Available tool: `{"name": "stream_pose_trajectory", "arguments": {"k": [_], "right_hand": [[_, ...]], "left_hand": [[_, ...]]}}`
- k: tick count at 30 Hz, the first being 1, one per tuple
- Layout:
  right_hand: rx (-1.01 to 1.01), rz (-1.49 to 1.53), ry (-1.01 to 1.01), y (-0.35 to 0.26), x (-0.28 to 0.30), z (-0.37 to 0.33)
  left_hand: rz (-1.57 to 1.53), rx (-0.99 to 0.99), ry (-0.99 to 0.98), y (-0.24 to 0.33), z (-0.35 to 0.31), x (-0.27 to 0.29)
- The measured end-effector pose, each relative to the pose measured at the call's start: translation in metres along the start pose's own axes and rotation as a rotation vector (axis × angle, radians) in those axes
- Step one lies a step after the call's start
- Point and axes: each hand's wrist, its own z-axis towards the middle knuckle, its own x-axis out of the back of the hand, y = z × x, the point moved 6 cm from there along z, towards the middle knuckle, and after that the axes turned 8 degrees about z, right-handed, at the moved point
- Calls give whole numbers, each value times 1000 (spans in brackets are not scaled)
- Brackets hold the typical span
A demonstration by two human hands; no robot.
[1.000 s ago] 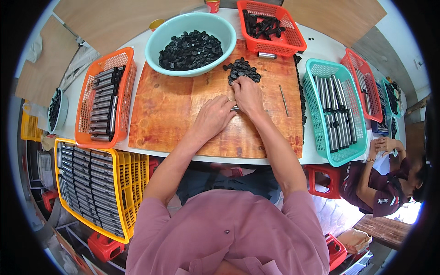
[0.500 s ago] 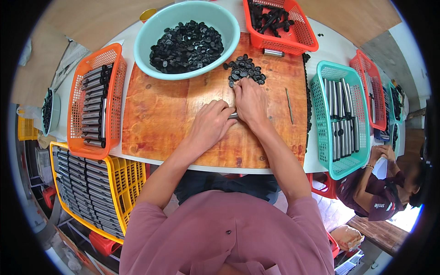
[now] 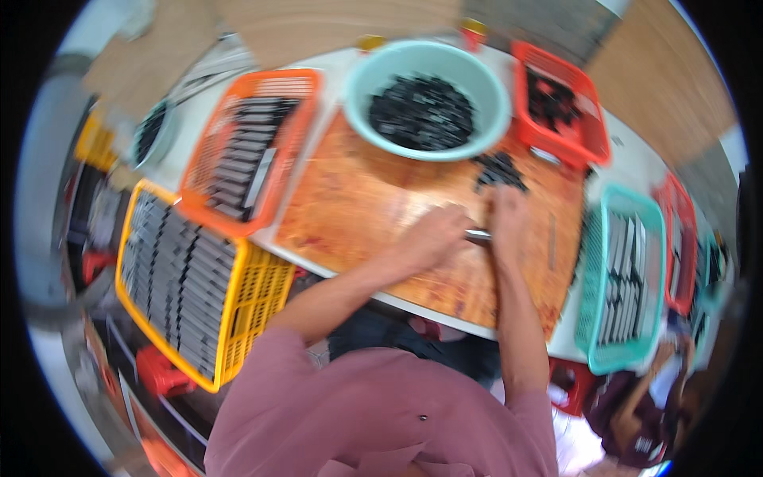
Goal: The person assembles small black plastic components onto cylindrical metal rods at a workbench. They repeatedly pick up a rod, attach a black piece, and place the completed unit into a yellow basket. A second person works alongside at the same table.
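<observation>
Rod: a thin grey metal rod (image 3: 478, 234) spans the gap between both hands, low over the wooden board (image 3: 358, 207), gripped at each end so it stays level, as far as the blur allows.
Left hand: the left hand (image 3: 429, 236) is curled closed around the rod's left end, knuckles up.
Right hand: the right hand (image 3: 505, 222) pinches the rod's other end; motion blur hides the fingertips.
Beyond the right hand: a small heap of black parts (image 3: 499, 170) lies just past its fingers, within easy reach.
Farther ahead: a teal bowl (image 3: 366, 79) full of the same black pieces, with a red basket (image 3: 592, 139) beside it.
Right of the right hand: a teal basket (image 3: 592, 318) of grey rods; a loose rod (image 3: 551, 241) lies on the board between.
Left of the left hand: an orange basket (image 3: 294, 151) and a yellow crate (image 3: 254, 294) hold rows of dark finished pieces.
Obstruction: nothing lies between the hands and the heap.
</observation>
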Motion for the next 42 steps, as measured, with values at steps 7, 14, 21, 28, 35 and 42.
{"name": "stream_pose_trajectory", "arguments": {"k": [7,14,21,28,35,42], "right_hand": [[12,147,70,13,10,2],[57,147,53,-2,8,-4],[73,135,12,1,-3,-1],[84,147,33,10,4,2],[89,110,-2,11,4,1],[52,140,0,12,-1,0]], "left_hand": [[-882,649,180,-19,-21,40],[-973,932,647,-108,-102,189],[-500,1204,866,-302,-201,279],[-428,1486,895,-397,-203,244],[-269,1555,909,-409,-199,239],[-154,1543,950,-429,-236,248]]}}
